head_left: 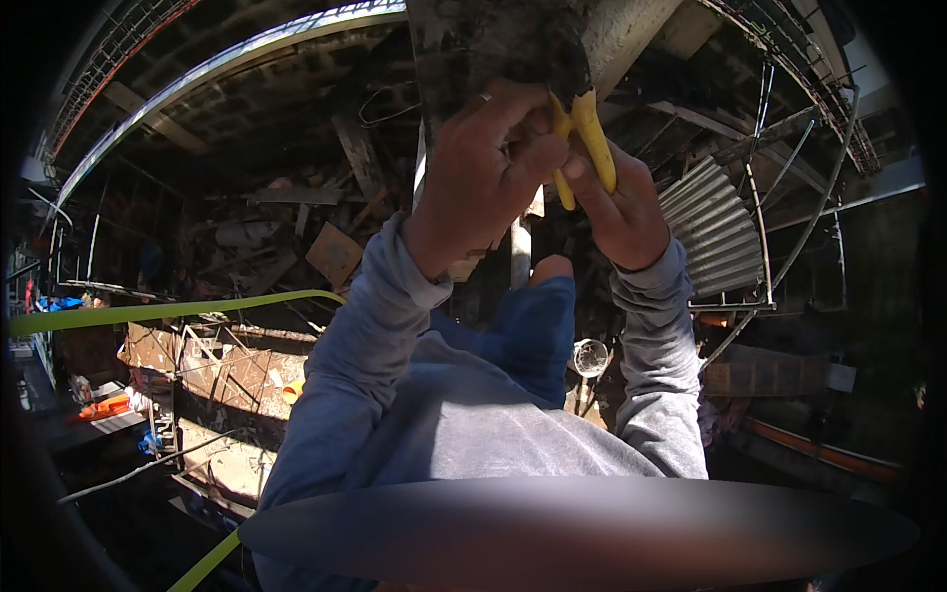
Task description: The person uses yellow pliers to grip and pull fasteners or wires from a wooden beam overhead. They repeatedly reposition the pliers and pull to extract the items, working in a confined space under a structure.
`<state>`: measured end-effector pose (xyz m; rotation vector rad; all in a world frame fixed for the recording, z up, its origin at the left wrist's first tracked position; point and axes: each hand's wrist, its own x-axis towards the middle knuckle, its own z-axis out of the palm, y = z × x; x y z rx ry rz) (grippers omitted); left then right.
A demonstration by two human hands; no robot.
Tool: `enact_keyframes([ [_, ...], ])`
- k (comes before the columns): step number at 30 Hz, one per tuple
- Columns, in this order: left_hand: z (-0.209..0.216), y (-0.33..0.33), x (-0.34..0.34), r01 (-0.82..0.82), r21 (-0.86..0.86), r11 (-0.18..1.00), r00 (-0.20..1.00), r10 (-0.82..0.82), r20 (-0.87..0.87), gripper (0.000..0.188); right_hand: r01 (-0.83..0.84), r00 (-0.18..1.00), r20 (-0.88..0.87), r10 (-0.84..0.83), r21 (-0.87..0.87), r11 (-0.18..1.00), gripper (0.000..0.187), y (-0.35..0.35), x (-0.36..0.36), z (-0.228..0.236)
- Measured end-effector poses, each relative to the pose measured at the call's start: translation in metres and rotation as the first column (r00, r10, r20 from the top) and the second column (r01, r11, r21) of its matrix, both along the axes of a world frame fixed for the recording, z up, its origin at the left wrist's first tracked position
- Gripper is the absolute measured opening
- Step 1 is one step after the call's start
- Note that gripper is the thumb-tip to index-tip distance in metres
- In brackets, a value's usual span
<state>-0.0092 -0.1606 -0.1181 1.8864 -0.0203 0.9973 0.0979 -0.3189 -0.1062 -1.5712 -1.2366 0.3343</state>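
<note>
Head view looks down past grey sleeves at two hands raised together against a dark concrete column [493,39], which serves as the landmark for everything else. Far to the left of the column, a yellow-green strap [168,311] runs across the scene above rusty formwork panels [237,370], with an orange object [99,407] lying lower left of them. Nearer the column, on its left, broken boards and scrap [330,252] are heaped in shadow.

At the foot of the column's face, the left hand [483,168] is closed, fingers curled around the upper part of the yellow-handled pliers [587,143]; a ring shows on one finger. The pliers sit directly against the column's lower edge, handles pointing downward, their head hidden in the dark where it meets the concrete. Just right of them, the right hand [621,212] is clenched around the handles from the other side, touching the left hand.

Below the column, between the forearms, a blue trouser knee [533,326] shows. Right of the column stand a corrugated metal sheet [710,232] and bent steel rods [809,212].
</note>
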Motion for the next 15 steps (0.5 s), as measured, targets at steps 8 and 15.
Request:
enact_keyframes([
  [8,0.021,-0.008,-0.006,0.201,-0.142,0.969,0.927,-0.235,-0.292,0.027,-0.375,0.387,-0.735,0.557,0.427,0.823,0.039,0.002,-0.006,-0.035],
  [15,0.012,-0.067,0.045,0.202,-0.136,0.97,0.968,-0.218,-0.12,0.045,-0.607,0.193,-0.806,0.559,0.35,0.713,0.044,-0.035,0.076,-0.004],
])
